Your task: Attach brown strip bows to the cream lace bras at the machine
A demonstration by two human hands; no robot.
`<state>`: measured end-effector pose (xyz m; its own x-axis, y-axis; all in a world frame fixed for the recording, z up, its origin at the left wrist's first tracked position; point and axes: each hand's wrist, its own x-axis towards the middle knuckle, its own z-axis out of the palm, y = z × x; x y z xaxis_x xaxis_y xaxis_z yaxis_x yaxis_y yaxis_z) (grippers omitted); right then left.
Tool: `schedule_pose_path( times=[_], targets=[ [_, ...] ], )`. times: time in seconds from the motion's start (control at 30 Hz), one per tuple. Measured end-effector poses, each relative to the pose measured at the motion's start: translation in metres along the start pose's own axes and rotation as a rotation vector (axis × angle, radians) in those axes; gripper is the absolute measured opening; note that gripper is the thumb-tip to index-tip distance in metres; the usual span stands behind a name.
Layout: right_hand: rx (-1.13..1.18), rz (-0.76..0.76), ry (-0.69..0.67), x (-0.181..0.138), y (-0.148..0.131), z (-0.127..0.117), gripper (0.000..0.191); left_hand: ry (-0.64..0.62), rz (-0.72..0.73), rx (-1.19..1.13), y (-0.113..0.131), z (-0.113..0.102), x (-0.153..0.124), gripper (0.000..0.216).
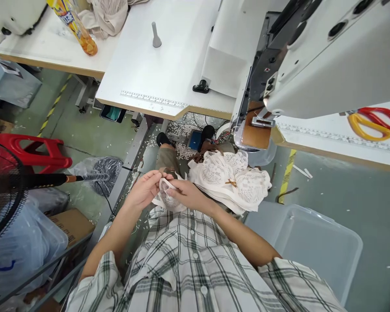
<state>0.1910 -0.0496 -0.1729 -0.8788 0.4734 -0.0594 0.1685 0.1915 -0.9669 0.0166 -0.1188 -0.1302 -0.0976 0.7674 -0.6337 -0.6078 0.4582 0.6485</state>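
Over my lap, both hands pinch a small white lace piece [167, 200]. My left hand [147, 187] grips its left edge with fingers closed. My right hand [186, 193] holds the right side, thumb and fingers pressed on the fabric. A pile of white lace garments [234, 177] with a small brown bow lies on my right thigh, just beyond my right hand. I wear a plaid shirt.
A white sewing machine [312, 56] stands on the table [156, 73] ahead. Red and yellow scissors [373, 122] lie at the right. A clear plastic bin [312, 247] sits at my right on the floor. A red stool [29, 149], a fan [0, 195] and bags are at the left.
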Motion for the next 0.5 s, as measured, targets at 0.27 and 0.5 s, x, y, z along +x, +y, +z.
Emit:
schedule_pose_path(
  times=[0.27,0.5],
  targets=[
    [-0.253,0.054,-0.022,-0.020,0.001,-0.035,0.026,0.273,0.127,-0.006,0.049,0.011,0.010,0.010],
    [-0.161,0.060,0.091,-0.068,-0.007,-0.090,0.032,0.114,0.272,-0.269,0.149,0.007,-0.009,0.019]
  ],
)
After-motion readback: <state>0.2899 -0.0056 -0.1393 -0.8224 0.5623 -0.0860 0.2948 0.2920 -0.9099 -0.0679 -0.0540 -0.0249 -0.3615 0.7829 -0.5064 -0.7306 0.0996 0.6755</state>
